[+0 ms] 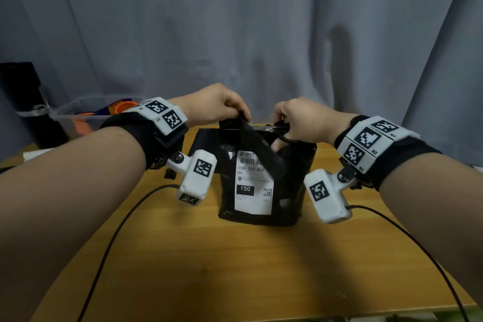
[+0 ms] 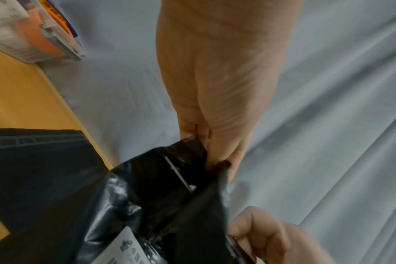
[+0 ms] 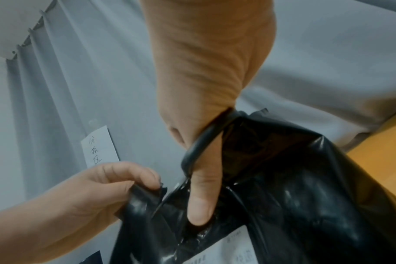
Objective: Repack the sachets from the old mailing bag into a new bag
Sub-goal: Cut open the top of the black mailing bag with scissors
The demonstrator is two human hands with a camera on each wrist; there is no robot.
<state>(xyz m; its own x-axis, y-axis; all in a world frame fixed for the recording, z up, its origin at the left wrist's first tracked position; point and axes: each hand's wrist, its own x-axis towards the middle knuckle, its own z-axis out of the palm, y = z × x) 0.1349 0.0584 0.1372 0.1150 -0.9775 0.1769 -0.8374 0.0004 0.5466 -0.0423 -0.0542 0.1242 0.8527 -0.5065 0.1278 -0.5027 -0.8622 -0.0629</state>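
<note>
My left hand [image 1: 217, 104] pinches the top corner of the old mailing bag [image 1: 264, 183], which stands upright on the table [image 1: 235, 269], while my right hand [image 1: 295, 123] grips the scissors [image 1: 271, 128] at its top edge, so I should keep the film taut and cut shallow, clear of the sachets inside.

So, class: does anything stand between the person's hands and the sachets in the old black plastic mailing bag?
Yes. No sachets show; the old black plastic mailing bag encloses them. The left hand pinches its top edge, while the right hand holds black-handled scissors at that edge.
</note>
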